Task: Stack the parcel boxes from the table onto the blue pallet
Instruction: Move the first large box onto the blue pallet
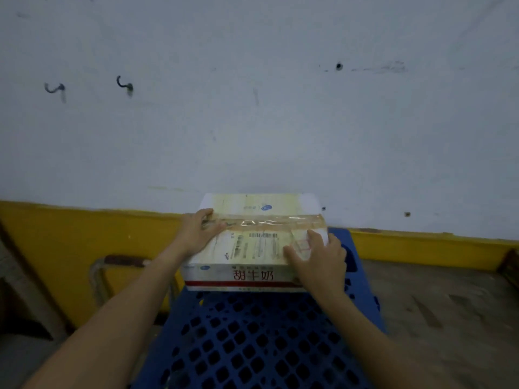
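My left hand point(200, 231) and right hand point(317, 262) pressed with nearly straight fingers on the taped milk carton point(261, 244), settling it on the blue pallet point(252, 332). Next, I judged, I should square it and let go.

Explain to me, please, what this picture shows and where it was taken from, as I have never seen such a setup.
There is no machine here: a person wears a wide-angle camera on the head, looking forward and down, so you see their own bare arms. The left hand and the right hand lie on top of a taped parcel box with a shipping label, one near each side. The box appears to sit at the far end of a blue pallet, a plastic grid, close to a white wall with a yellow band. No table is in view.
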A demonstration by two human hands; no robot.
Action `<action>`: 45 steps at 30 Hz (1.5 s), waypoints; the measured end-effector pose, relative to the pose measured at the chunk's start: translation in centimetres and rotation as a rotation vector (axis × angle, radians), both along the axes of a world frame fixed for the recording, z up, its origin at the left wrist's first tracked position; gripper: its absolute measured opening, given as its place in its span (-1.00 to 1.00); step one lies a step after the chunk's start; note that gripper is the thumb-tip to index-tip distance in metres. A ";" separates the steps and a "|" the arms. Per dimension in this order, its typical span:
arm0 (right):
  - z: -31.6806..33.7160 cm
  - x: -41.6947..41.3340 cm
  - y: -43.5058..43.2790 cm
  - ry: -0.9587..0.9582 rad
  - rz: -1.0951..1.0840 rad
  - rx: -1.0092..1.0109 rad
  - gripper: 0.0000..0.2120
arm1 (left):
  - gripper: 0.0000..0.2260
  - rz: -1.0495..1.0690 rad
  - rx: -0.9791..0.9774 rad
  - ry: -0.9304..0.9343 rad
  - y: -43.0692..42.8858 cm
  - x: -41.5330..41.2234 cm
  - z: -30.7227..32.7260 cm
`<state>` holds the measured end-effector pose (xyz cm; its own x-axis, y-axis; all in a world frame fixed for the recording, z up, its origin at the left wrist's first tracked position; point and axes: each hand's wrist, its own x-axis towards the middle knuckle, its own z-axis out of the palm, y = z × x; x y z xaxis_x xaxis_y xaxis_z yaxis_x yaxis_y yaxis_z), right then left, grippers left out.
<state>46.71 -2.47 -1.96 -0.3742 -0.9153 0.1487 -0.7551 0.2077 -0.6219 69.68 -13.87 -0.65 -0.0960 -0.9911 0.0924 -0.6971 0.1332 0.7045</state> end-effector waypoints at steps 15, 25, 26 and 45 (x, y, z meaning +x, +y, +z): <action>-2.3 -0.5 -8.9 0.044 -0.034 0.187 -0.35 | -0.41 -0.045 0.098 -0.023 -9.7 -1.2 -2.8; -2.7 0.1 -9.5 0.069 -0.071 0.169 -0.35 | -0.44 -0.061 0.104 -0.050 -10.8 -1.1 -2.7; -2.7 0.1 -9.5 0.070 -0.071 0.168 -0.34 | -0.44 -0.061 0.102 -0.052 -10.8 -1.1 -2.7; -1.8 -0.5 -7.2 0.151 0.079 -0.018 -0.42 | -0.46 -0.069 0.021 -0.334 -9.6 -0.8 0.4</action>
